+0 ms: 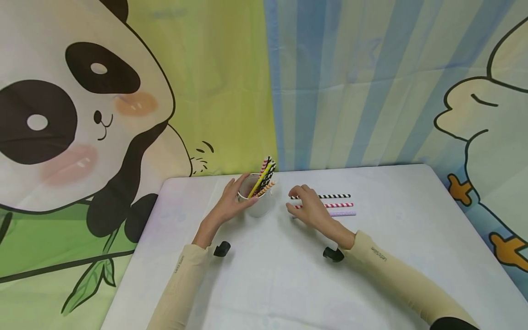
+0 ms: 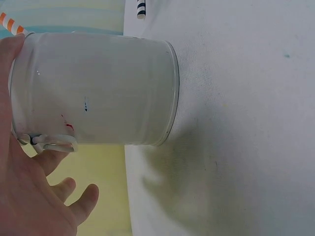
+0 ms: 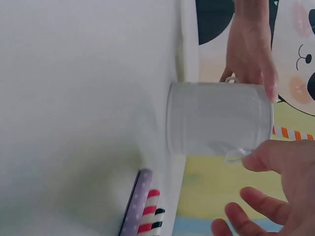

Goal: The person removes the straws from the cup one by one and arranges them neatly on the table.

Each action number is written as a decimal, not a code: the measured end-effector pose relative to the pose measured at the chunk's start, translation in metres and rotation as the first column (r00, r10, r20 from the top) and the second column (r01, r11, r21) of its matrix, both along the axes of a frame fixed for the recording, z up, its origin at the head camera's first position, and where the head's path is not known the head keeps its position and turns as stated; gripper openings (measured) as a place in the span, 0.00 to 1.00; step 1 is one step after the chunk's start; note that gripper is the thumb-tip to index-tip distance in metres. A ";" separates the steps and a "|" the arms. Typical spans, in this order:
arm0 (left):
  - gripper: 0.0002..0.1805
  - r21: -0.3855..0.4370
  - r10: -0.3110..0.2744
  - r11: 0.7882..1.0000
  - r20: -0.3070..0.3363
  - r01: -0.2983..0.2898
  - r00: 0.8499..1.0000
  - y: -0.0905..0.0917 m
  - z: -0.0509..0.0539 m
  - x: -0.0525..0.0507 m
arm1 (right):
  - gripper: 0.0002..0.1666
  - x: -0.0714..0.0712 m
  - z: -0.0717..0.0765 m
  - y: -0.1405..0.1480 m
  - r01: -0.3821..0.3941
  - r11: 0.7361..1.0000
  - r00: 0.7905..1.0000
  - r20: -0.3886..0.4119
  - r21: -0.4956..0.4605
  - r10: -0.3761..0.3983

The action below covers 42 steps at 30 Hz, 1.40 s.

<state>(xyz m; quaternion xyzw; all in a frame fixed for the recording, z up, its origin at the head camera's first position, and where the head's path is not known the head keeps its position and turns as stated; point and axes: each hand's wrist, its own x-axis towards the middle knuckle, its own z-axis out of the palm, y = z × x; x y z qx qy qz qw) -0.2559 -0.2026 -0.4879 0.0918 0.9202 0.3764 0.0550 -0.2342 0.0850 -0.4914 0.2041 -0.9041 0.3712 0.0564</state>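
Note:
A small white metal bucket (image 1: 261,210) stands on the table with several patterned paper straws (image 1: 264,179) leaning out of its right side. My left hand (image 1: 231,201) grips its upper part, thumb at the near rim and fingers round the left side, also visible in the left wrist view. To the right lie three straws: black-striped (image 1: 340,196), red-striped (image 1: 343,205) and purple dotted (image 1: 345,214). Over their left ends hovers my right hand (image 1: 311,210), fingers spread and slightly bent, holding nothing. In the right wrist view, that hand overlaps the bucket's lower edge region.
The white-covered table (image 1: 264,284) runs to a cloth backdrop (image 1: 350,91) with a panda print (image 1: 136,110) on the left and blue stripes at right. Small side handles (image 2: 56,142) stick out from the bucket. Black wrist cameras (image 1: 333,254) sit below both wrists.

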 end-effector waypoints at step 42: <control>0.49 0.026 -0.003 1.000 -0.034 0.004 0.999 -0.001 -0.005 0.000 | 0.13 -0.004 -0.003 -0.072 0.106 0.818 0.991 0.124 -0.565 -0.042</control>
